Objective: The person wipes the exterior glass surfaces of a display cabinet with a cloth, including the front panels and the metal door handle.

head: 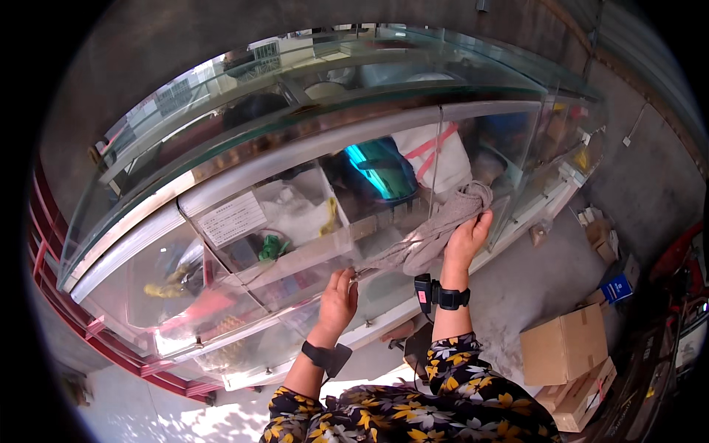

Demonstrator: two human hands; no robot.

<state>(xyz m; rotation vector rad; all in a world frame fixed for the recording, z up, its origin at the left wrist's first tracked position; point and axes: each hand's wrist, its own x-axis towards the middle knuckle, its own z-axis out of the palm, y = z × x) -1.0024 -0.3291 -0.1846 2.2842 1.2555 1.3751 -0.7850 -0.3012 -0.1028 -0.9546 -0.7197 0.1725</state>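
A bunched grey cloth (437, 235) is stretched out in front of the glass doors of a display case (382, 119). My right hand (468, 241) grips its thick upper part, where the fabric is folded into a loop. Its thin, twisted end reaches my left hand (339, 302), whose fingertips pinch it near the lower rail. Behind the glass, close to the cloth, lie a visor with a blue-green mirror finish (382, 169) and a white cloth bag with red straps (429, 152). The cloth and my right hand hide part of the case front.
Inside the case are a printed sheet (232, 219), white fabric (293, 213) and a green tangled item (271, 247). A red metal frame (94, 326) borders the case at left. Cardboard boxes (565, 343) stand on the floor at right, near a blue box (616, 289).
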